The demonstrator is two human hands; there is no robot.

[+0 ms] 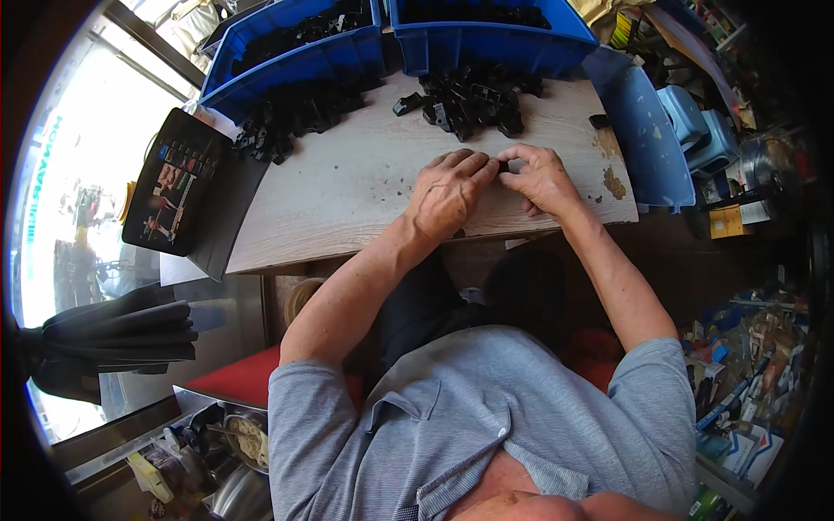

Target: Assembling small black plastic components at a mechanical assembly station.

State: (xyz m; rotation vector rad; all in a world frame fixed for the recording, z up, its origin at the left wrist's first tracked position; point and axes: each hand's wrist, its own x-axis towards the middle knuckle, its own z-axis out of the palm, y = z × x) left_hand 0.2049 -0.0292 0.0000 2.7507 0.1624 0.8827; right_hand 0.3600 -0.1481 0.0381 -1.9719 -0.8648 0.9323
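Close together over the near part of the table (347, 187), my two hands meet at a small black part (503, 167), mostly covered by fingers. Its exact kind cannot be made out. My left hand (449, 187) is closed on its left side, back of the hand up. From the right, the thumb and forefinger of my right hand (540, 180) pinch at it. Beyond my hands lies a loose pile of black plastic parts (473, 102). Another pile of similar black parts (300, 113) spreads at the far left.
Two blue bins (304, 61) (495, 48) filled with black parts line the table's far edge. A tablet (174, 182) leans at the left, showing a picture. Against the right edge stands a lighter blue bin (647, 130). One black piece (599, 121) lies near that edge.
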